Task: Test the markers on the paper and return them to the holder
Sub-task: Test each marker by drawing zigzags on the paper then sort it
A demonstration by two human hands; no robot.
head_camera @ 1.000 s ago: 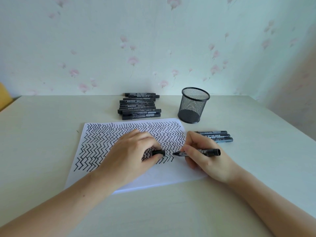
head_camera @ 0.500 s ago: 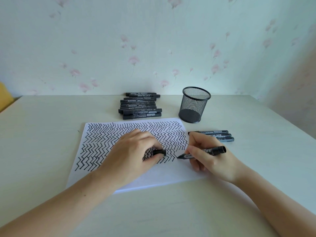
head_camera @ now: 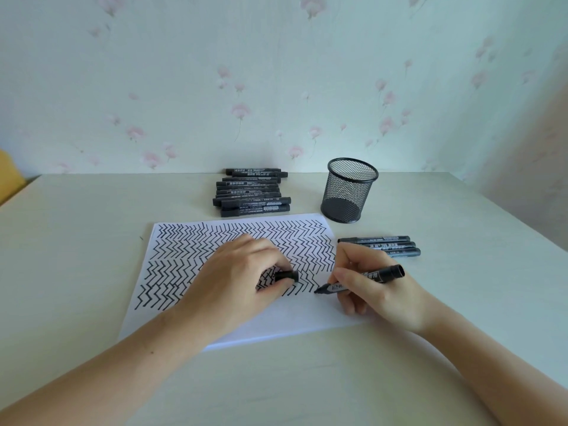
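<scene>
Right now the marker [head_camera: 362,279] is pinched near its tip by the right hand [head_camera: 378,287], nib down on the paper [head_camera: 276,327] toward its right edge. Its cap [head_camera: 286,276] is held by the curled fingers of the left hand [head_camera: 236,281], which rests on the sheet. Light, stiff and smooth, it is probably best gripped on the barrel. Three markers [head_camera: 379,245] lie just right of the paper, a pile [head_camera: 250,192] near the table's [head_camera: 76,241] back edge, the holder [head_camera: 350,192] beside it.
</scene>
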